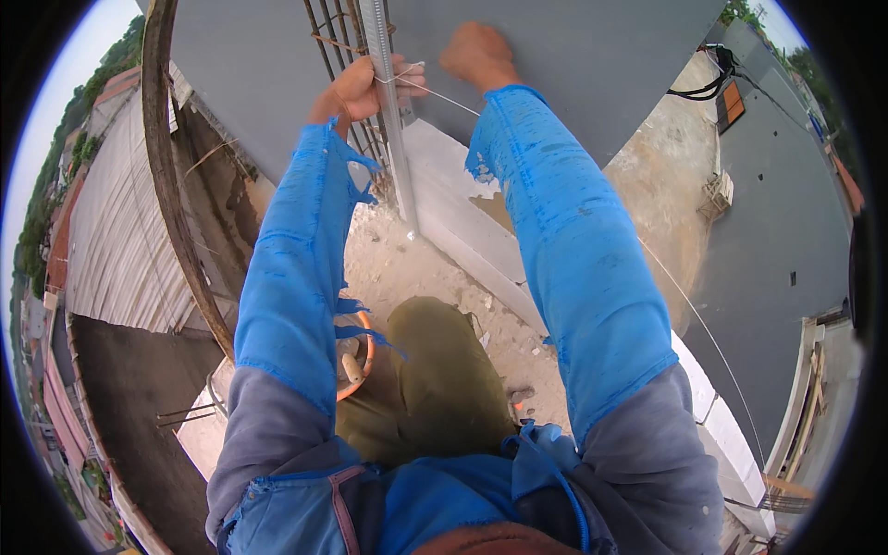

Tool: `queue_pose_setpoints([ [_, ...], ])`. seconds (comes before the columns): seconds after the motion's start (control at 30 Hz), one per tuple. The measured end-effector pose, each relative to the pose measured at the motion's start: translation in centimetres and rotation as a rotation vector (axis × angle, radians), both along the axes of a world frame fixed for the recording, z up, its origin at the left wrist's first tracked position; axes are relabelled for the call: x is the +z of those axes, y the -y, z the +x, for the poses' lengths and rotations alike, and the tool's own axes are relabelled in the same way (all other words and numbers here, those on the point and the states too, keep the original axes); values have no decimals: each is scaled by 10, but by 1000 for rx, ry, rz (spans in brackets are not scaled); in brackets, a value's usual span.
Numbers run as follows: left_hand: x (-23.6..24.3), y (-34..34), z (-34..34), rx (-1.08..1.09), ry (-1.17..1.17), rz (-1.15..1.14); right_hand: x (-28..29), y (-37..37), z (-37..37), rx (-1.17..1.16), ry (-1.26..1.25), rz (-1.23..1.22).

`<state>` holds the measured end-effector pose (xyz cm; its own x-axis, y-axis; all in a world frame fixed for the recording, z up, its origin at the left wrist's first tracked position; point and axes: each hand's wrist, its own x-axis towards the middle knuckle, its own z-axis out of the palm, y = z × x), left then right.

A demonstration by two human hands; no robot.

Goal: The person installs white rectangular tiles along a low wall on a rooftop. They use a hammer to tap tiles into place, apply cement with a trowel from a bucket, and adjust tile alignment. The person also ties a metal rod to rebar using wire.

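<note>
Near the top middle, my left hand (359, 88) is around a long, slim, perforated metal strip (380, 55) that stands upright. Its fingers reach past the strip on the right side. A thin white string (449, 98) is looped about the strip beside those fingers and runs right, passing behind my right forearm. My right hand (478, 54) is closed in a fist to the right of the strip, against the grey wall panel behind; whatever its fingers hold is hidden. Upright rebar rods (335, 26) tied with wire stand just behind the strip.
White blocks (453, 185) form a low wall right of the strip. An orange-rimmed bucket (368, 361) sits by my knee, partly hidden. A curved wooden pole (165, 166) rises at left, with a drop to corrugated roofs (125, 240) beyond. The string (703, 324) continues across the right side.
</note>
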<state>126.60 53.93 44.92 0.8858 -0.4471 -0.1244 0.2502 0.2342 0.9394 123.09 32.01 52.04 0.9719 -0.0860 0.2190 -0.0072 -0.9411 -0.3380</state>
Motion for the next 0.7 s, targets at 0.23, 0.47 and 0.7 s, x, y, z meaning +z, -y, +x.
queue_pose_setpoints([
  [0.23,-32,-1,20,-42,-34,-236,-7,-8,12,40,62,0],
  [0.47,-43,4,5,87,-49,-149,-8,-11,25,87,-134,-43],
  [0.7,-40,18,-43,353,5,-264,-15,-12,37,255,-25,190],
])
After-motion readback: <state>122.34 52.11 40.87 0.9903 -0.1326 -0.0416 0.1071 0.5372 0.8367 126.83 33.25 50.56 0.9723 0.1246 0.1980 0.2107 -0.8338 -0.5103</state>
